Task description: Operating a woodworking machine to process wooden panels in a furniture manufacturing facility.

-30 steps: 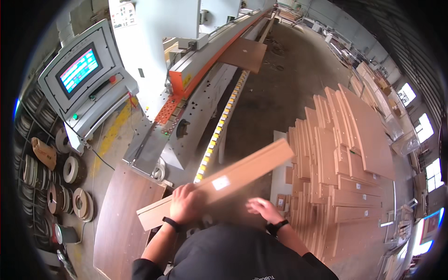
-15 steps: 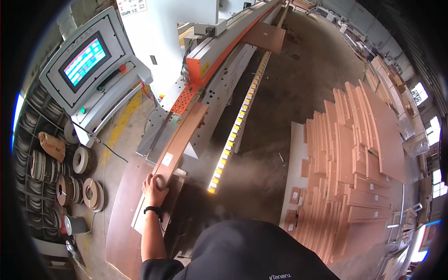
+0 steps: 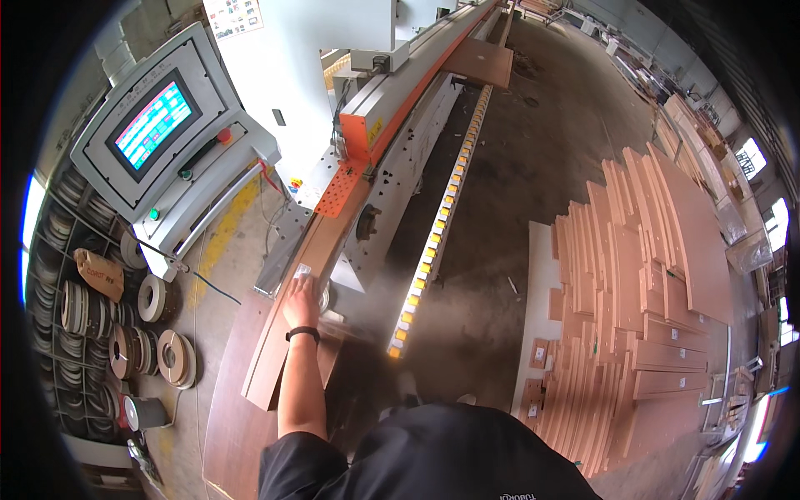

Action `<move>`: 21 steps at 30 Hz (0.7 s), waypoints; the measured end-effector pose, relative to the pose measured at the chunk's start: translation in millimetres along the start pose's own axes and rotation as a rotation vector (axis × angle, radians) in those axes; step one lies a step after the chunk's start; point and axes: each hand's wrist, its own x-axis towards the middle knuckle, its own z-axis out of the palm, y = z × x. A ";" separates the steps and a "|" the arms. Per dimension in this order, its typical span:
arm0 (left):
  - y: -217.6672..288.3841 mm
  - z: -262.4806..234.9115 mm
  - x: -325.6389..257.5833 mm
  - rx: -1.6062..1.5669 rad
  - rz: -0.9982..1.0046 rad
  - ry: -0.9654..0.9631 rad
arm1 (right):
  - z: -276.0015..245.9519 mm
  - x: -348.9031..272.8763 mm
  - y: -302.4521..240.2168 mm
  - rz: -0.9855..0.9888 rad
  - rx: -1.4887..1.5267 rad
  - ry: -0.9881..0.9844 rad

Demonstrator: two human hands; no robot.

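Observation:
My left hand (image 3: 302, 303), with a dark band on its wrist, lies flat on a long narrow brown board (image 3: 271, 360). Its fingers stretch forward, touching or close to a small white label (image 3: 303, 271) on the board. The board lies lengthwise on the feed end of a large white machine, its far part beside an orange perforated plate (image 3: 336, 192). Under my forearm a brown curved tabletop (image 3: 229, 396) carries the near end. A shorter brown piece (image 3: 332, 354) shows right of my wrist. My right hand is out of view.
A control panel with a lit screen (image 3: 154, 123) stands at left, above rolls of edging strip (image 3: 173, 357). A rail of yellow and white rollers (image 3: 432, 250) runs along the right side. Stacked brown boards (image 3: 642, 333) rest farther right. Another brown panel (image 3: 479, 62) lies at the machine's far end.
The board has slid forward along the machine toward the orange plate. My left hand has moved forward and now lies nearer the white label. The view has shifted slightly.

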 end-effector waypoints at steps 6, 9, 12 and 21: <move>10.9 7.0 28.9 0.055 0.024 0.037 | 5.2 -7.2 -1.5 0.059 0.002 0.021; 15.2 17.9 54.5 0.049 0.026 -0.012 | 8.6 -11.0 -2.4 0.072 -0.003 0.018; 35.5 29.5 82.7 0.058 0.017 -0.053 | 12.6 -17.4 -1.2 0.092 -0.008 0.031; 41.5 73.0 118.7 -0.071 0.071 -0.002 | 21.7 -39.6 1.6 0.074 0.013 0.071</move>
